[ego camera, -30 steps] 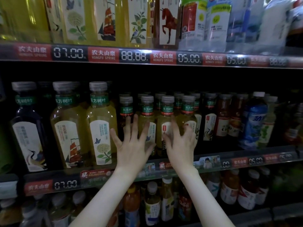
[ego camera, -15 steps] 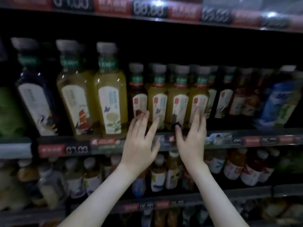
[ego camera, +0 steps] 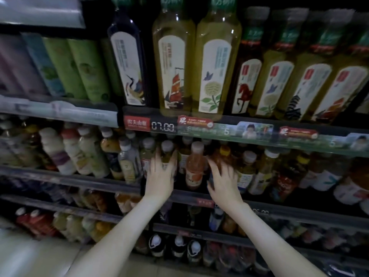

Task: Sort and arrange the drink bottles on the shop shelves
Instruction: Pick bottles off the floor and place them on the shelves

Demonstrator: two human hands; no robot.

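Both my hands are at the middle shelf of small drink bottles. My left hand (ego camera: 160, 177) has straight, spread fingers against a small pale-capped bottle (ego camera: 166, 150). My right hand (ego camera: 223, 181) is spread too, its fingers on an orange bottle with a yellow cap (ego camera: 221, 156). Between the two hands stands a pinkish-orange bottle (ego camera: 194, 166) with a pale cap, upright and untouched. The hands are blurred by motion, and neither is curled round a bottle.
Above, tall tea bottles (ego camera: 173, 62) stand over a price rail (ego camera: 163, 126) reading 07.00. Green and pink cartons (ego camera: 79, 66) fill the upper left. White bottles (ego camera: 67, 150) lean at the middle left. Lower shelves (ego camera: 179, 246) hold more bottles. Pale floor (ego camera: 30, 256) shows at the bottom left.
Both hands have dropped from the tall tea bottles' shelf to the shelf of small bottles below. The view has tilted down and swung left.
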